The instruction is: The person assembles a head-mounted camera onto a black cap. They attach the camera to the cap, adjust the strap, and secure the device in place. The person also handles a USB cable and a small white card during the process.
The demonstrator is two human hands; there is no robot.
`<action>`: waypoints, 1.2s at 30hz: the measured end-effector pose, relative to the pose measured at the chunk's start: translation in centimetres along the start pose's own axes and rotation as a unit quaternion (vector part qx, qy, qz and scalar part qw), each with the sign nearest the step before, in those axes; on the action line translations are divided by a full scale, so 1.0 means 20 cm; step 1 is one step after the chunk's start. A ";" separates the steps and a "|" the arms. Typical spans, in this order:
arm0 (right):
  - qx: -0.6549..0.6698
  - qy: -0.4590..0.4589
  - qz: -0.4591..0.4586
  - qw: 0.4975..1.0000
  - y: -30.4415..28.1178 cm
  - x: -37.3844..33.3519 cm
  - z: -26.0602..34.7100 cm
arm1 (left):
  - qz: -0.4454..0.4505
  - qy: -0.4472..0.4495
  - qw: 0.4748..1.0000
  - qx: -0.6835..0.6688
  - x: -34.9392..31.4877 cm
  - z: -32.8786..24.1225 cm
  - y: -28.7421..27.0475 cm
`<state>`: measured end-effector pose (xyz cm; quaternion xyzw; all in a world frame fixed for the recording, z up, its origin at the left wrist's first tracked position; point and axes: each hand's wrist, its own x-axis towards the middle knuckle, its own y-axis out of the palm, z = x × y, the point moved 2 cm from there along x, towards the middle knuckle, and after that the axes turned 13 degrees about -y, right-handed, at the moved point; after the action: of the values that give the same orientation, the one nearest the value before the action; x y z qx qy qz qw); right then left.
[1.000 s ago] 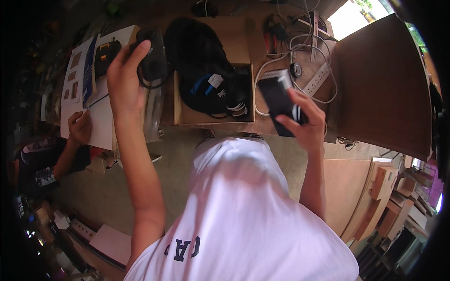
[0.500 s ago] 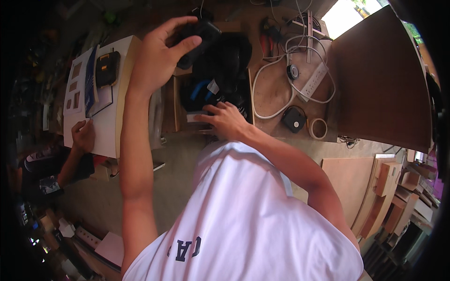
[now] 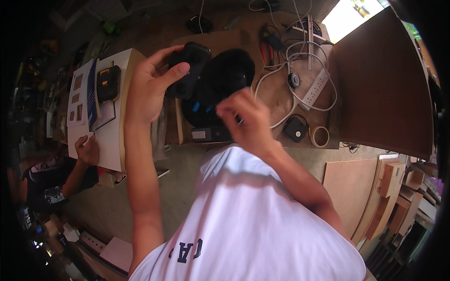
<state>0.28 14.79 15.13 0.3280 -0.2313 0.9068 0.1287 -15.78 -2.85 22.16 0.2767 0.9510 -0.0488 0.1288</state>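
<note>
One black device (image 3: 191,63) is gripped in the left hand (image 3: 151,89), over the back left corner of the box (image 3: 180,126). The blurred right hand (image 3: 248,116) is above the box; whether it grips anything, I cannot tell. A dark block (image 3: 219,134) lies along the box's near edge.

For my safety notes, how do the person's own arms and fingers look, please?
The left arm and right arm are bare beyond the white shirt with dark lettering. The left fingers and right fingers wear no gloves; no watch shows.
</note>
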 end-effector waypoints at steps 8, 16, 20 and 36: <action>0.145 0.140 -0.163 0.966 -0.18 0.37 0.04 | -0.012 0.043 0.995 -0.086 -0.09 -0.08 0.23; 0.265 0.259 -0.018 0.929 -0.28 0.46 0.08 | -0.021 0.084 0.991 -0.098 -0.11 -0.11 0.31; 0.307 0.234 -0.039 0.922 -0.26 0.46 0.04 | -0.037 0.090 0.990 -0.104 -0.11 -0.11 0.34; 0.209 0.301 0.097 0.925 -0.34 0.62 0.12 | -0.093 0.048 0.990 -0.094 -0.17 -0.17 0.39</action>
<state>-5.19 20.38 27.08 0.0351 -0.0172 0.9987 0.0320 -9.49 2.49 26.15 0.1756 0.9781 0.0420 0.1036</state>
